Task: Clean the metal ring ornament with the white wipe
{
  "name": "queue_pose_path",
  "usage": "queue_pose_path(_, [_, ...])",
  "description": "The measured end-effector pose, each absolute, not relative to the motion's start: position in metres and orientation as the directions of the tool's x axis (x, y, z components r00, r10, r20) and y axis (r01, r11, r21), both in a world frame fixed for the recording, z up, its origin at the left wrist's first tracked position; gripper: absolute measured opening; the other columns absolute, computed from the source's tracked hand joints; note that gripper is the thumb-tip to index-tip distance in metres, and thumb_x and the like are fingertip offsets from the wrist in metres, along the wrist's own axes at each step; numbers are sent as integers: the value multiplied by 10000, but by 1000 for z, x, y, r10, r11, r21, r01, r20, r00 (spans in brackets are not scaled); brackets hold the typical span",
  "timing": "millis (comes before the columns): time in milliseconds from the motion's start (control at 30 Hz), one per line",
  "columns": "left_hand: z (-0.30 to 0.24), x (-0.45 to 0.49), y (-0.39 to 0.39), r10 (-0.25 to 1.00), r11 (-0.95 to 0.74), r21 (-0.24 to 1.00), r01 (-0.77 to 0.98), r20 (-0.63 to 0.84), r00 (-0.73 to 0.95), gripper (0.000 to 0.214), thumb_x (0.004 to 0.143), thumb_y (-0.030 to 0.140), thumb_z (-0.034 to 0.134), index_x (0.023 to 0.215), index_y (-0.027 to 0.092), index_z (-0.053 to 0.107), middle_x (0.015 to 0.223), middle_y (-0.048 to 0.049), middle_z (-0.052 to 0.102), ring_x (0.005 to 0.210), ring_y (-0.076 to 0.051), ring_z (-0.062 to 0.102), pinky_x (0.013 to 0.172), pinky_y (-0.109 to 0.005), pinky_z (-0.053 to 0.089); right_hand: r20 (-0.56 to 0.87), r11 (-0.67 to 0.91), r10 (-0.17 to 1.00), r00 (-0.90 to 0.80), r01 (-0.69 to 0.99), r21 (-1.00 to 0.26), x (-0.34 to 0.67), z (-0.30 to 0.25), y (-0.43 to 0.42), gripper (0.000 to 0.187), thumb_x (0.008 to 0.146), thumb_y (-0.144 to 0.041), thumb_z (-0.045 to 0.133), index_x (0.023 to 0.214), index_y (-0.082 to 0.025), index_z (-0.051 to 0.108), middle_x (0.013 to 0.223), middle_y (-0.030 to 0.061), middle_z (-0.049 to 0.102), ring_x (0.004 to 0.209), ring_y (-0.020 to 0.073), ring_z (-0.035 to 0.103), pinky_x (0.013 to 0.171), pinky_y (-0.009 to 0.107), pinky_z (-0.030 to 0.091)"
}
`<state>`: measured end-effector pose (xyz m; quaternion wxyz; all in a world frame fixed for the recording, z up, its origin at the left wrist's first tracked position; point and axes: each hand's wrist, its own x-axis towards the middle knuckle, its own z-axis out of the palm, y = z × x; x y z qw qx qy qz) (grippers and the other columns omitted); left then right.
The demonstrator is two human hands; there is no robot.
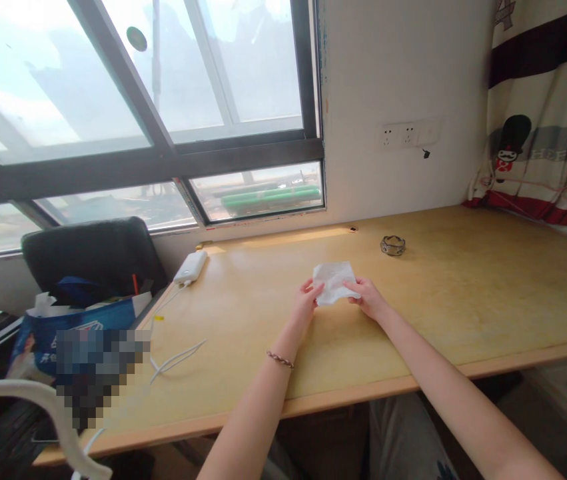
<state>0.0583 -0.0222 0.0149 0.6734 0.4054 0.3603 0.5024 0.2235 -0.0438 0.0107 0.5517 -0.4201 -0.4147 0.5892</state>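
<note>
Between my two hands a white paper tissue [334, 280] is held out above the wooden table [243, 373]. My left hand [308, 293] pinches its left edge, the thumb on top. At the right edge my right hand [367, 297] grips it the same way, thumb over the sheet. The tissue looks creased, with an uneven lower edge. Behind it and to the right, a dark metal ring-shaped object [393, 246] lies on the tabletop.
A white power bank [190, 267] with a white cable [178, 359] lies at the table's left side. Beyond that edge are a blue bag [88, 313] and a dark chair back [93, 257]. A white curved tube [38, 393] crosses the lower left. Windows and a wall border the back.
</note>
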Motion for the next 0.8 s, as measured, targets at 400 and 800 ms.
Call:
queue_pose_path(400, [7, 53, -19, 908, 294, 831, -473, -89, 408, 72, 535, 123, 544, 582, 161, 505, 554, 18, 499, 504, -91, 484, 458, -188, 342, 2, 5, 1000, 8, -329, -944, 227, 7, -41, 27, 556, -225, 525, 570, -202, 526, 540, -17, 466, 483, 90, 420, 424, 200, 314])
queue_pose_path(800, [13, 52, -25, 919, 156, 923, -353, -4, 395, 87, 529, 143, 446, 442, 147, 449, 496, -5, 440, 542, -107, 438, 523, -223, 352, 49, 76, 994, 101, -276, -958, 222, 18, -49, 237, 589, -375, 548, 541, -190, 409, 543, -12, 468, 506, 110, 439, 408, 207, 356])
